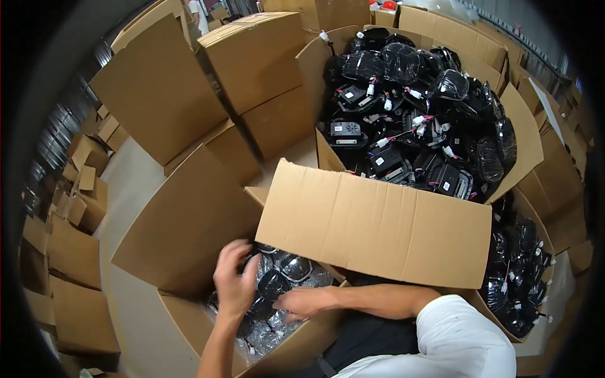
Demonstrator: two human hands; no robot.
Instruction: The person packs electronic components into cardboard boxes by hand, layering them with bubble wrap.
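Observation:
An open carton [183, 315] stands right in front of me, with black glossy rounded units [273, 285] lying in clear bubble wrap [274, 340]. My left hand [234, 283] is raised over the carton's left part, fingers bent and thumb apart, with nothing seen between them. From the right, my right hand [309, 302] reaches in low, its loosely spread fingertips at the edge of a black unit. Its fingertips partly hide that contact. A small white connector [251, 349] shows near the carton's front corner.
A big carton [523, 126] behind holds a heap of wrapped black units with wires and white plugs [403, 94]. A cardboard flap [378, 223] spans between the cartons. Another filled carton [520, 271] stands at right. Tall cartons [157, 94] rise at left; more line the aisle [135, 252].

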